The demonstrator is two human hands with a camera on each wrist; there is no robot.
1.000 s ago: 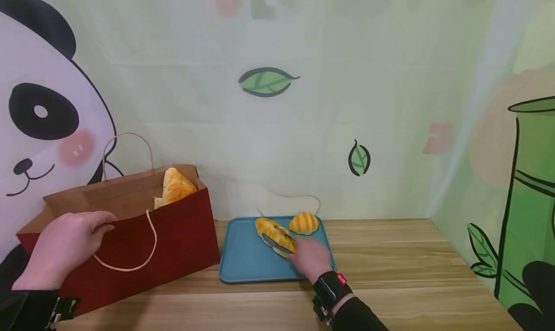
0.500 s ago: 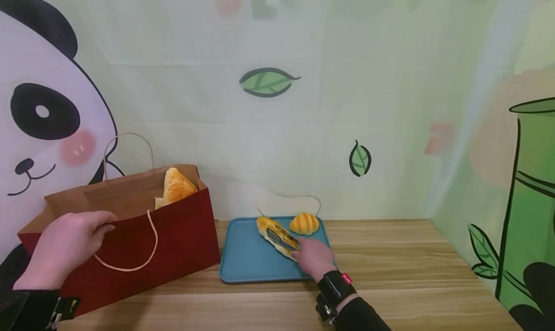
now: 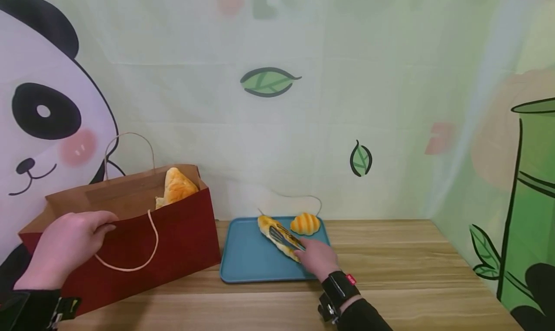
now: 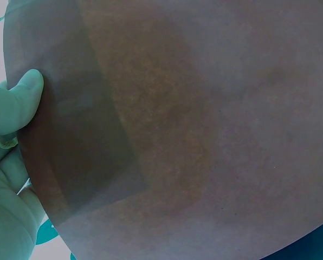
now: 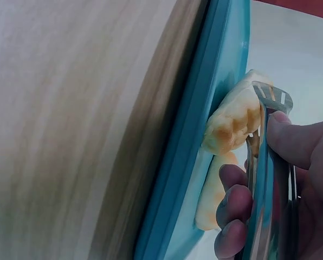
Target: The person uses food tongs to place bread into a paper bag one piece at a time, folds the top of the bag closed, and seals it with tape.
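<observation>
My left hand (image 3: 71,242) pinches the front rim of a dark red paper bag (image 3: 173,239) in the head view. In the left wrist view, the thumb lies over the edge of the bag's brown inner wall (image 4: 156,103). A golden bread (image 3: 177,184) sticks up out of the bag's right end. With my right hand (image 3: 320,259) I grip metal tongs (image 5: 270,184), thumb on one side and curled fingers on the other. The tongs' slotted ends lie against a long brown-topped bread (image 3: 264,223), which lies slanted on a blue tray (image 3: 238,263).
A small striped bread roll (image 3: 305,223) sits in the tray's back right corner. The wooden table (image 3: 386,263) extends to the right of the tray. Behind it hangs a printed backdrop (image 3: 390,80) with a panda and leaves. A thin cord (image 3: 299,196) shows behind the tray.
My right hand and the tongs have shifted slightly right. The long bread has turned a little, its near end moving right. My left hand stays on the bag rim.
</observation>
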